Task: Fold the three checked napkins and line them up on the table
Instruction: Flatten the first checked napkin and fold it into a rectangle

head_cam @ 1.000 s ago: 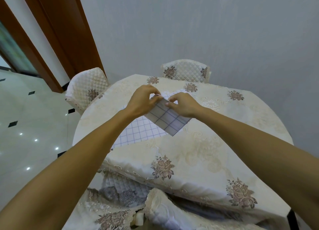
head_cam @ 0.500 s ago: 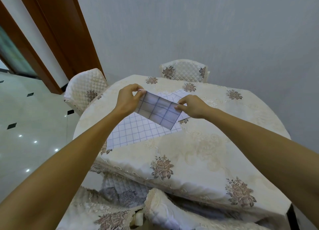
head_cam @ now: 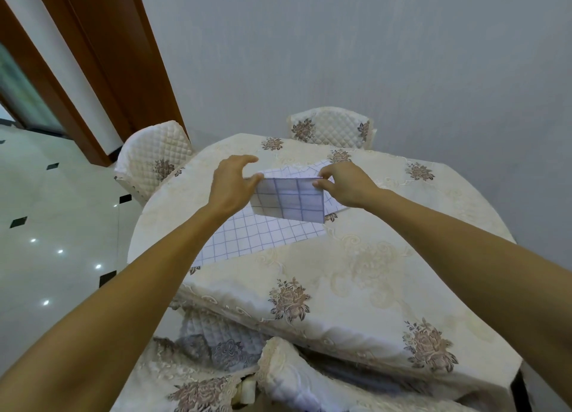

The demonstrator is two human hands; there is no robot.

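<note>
the folded napkin (head_cam: 291, 199) has been turned level, pinched at either end by left hand (head_cam: 230, 185) and right hand (head_cam: 343, 185) above a flat napkin (head_cam: 257, 235) on the worktop (head_cam: 371, 272); a chair (head_cam: 331, 127) beyond.

Head-height view, down onto table (head_cam: 371, 266)

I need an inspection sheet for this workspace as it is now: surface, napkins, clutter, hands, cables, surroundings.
Surface: table under a cream floral cloth.
Job's things: folded napkin held above the table; flat napkin lying unfolded below it; third napkin behind, mostly hidden.
Clutter: nothing seen.
Grippers: right hand pinches the folded napkin's top right corner; left hand touches its left edge with the thumb, grip unclear.
Cables: nothing seen.
Surroundings: quilted chairs, grey wall, wooden door frame, tiled floor.
</note>
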